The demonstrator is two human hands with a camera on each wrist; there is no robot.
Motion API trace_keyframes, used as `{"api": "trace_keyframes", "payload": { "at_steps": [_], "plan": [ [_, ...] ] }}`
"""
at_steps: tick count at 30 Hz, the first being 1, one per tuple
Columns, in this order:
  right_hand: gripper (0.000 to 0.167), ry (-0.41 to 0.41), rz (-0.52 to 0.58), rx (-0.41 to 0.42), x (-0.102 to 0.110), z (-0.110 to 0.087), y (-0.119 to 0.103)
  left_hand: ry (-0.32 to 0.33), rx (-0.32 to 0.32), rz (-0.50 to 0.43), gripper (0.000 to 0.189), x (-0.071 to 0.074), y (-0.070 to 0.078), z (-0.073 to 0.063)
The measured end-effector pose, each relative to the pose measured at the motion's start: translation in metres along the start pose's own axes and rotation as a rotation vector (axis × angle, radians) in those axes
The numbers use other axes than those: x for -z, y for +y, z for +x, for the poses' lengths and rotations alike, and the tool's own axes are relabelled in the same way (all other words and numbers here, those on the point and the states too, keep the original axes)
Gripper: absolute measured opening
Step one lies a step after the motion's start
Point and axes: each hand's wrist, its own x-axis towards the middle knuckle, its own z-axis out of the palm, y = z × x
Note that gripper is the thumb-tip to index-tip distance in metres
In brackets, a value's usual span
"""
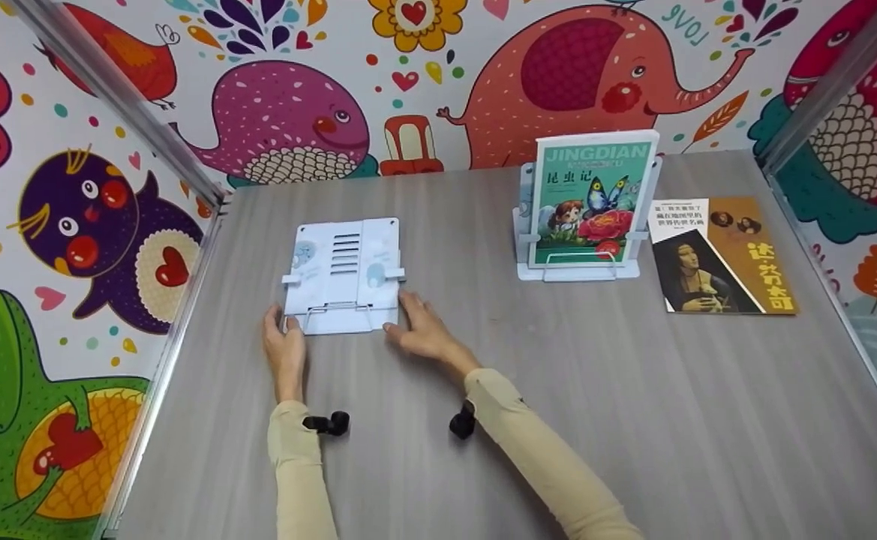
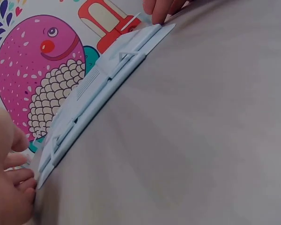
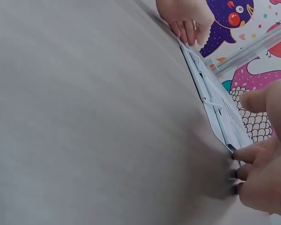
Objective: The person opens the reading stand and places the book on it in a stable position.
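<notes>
A white folding book stand (image 1: 342, 289) lies flat on the table at the left of the head view, with slots down its middle, a side clip on each edge and a wire page holder at the front. At its lower left corner is my left hand (image 1: 285, 352), fingers along the side edge. My right hand (image 1: 427, 334) is at the opposite lower corner, its fingertips (image 3: 241, 154) right at the edge in the right wrist view. There the thumb (image 3: 260, 101) stands apart from the fingers. Neither hand has its fingers wrapped around the stand.
A second book stand (image 1: 524, 271) stands upright at the back right, bearing a green book (image 1: 596, 202). Beside it, a brown and white book (image 1: 723, 255) lies flat. Printed cartoon walls (image 1: 280, 112) bound the grey table (image 1: 408, 465) at the back and sides.
</notes>
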Motion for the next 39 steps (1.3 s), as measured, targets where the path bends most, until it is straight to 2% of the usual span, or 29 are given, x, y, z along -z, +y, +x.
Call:
{"api": "trace_keyframes", "payload": {
  "at_steps": [4, 8, 12, 17, 23, 29, 32, 39],
  "plan": [
    [0.076, -0.013, -0.009, 0.012, -0.002, -0.001, 0.001, -0.02, -0.015, -0.003, 0.051, 0.0, 0.002, 0.002],
    [0.077, -0.02, -0.014, -0.001, -0.003, -0.002, 0.001, -0.011, -0.018, 0.018, 0.05, 0.0, 0.004, 0.001],
    [0.079, -0.033, 0.007, -0.001, -0.003, -0.004, 0.001, 0.0, -0.001, 0.001, 0.048, 0.0, 0.004, -0.002],
    [0.08, -0.034, 0.045, 0.029, -0.001, -0.009, 0.003, -0.045, -0.008, 0.003, 0.046, 0.003, 0.002, -0.01],
    [0.078, -0.015, 0.044, 0.006, 0.011, -0.025, 0.007, -0.073, -0.067, 0.062, 0.042, 0.0, 0.003, -0.031],
    [0.076, -0.001, 0.044, -0.008, 0.027, -0.049, 0.018, -0.071, -0.092, 0.043, 0.039, -0.008, 0.004, -0.052],
    [0.073, 0.013, 0.068, -0.01, 0.036, -0.064, 0.026, -0.094, -0.097, 0.033, 0.037, -0.013, 0.005, -0.067],
    [0.066, 0.039, 0.123, -0.027, 0.06, -0.1, 0.039, -0.165, -0.169, 0.055, 0.035, -0.024, 0.008, -0.102]
  ]
}}
